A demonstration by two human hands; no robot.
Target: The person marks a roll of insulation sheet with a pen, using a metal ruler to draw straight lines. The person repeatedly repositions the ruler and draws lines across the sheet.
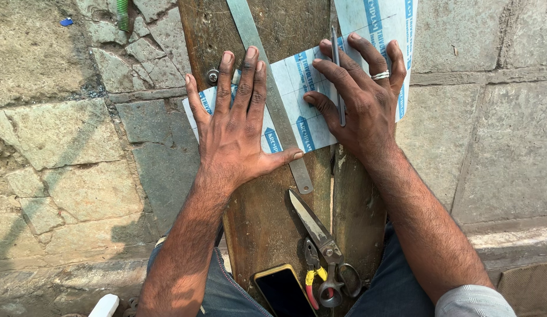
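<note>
My left hand (235,120) lies flat, fingers spread, pressing a long metal ruler (272,94) down on a white sheet with blue printing (297,88). The sheet rests across a worn wooden board (267,217). My right hand (358,97) also rests on the sheet, just right of the ruler, and holds a thin dark metal scriber or pen (338,76) between its fingers. A ring sits on one finger of that hand.
Large scissors (320,240), small pliers with red and yellow handles (311,279) and a dark phone (282,290) lie on the board near my lap. A bolt with a washer (212,76) sits by my left fingers. Stone paving (62,135) surrounds the board.
</note>
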